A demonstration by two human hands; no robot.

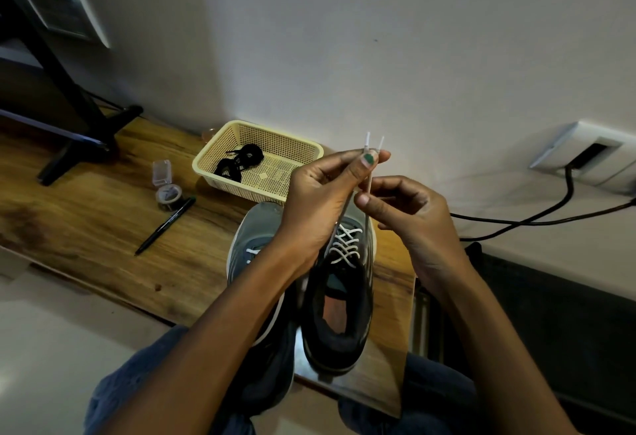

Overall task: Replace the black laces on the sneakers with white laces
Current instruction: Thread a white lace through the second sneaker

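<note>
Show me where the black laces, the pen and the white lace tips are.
black laces [241,160]: head view, middle of the bundle in the basket.
pen [165,225]: head view, mid-barrel.
white lace tips [367,140]: head view, left tip above the left hand.

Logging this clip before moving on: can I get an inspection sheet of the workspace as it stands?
Surface: wooden table, grain visible.
Job's things: two sneakers, the right sneaker threaded with a white lace; black laces lie in the basket.
Clutter: pen, tape roll, small clear box.
Hands: left hand pinches both lace tips; right hand pinches the strands below.
Cables: black cables from a wall socket.
Surroundings: white wall, black stand.
</note>
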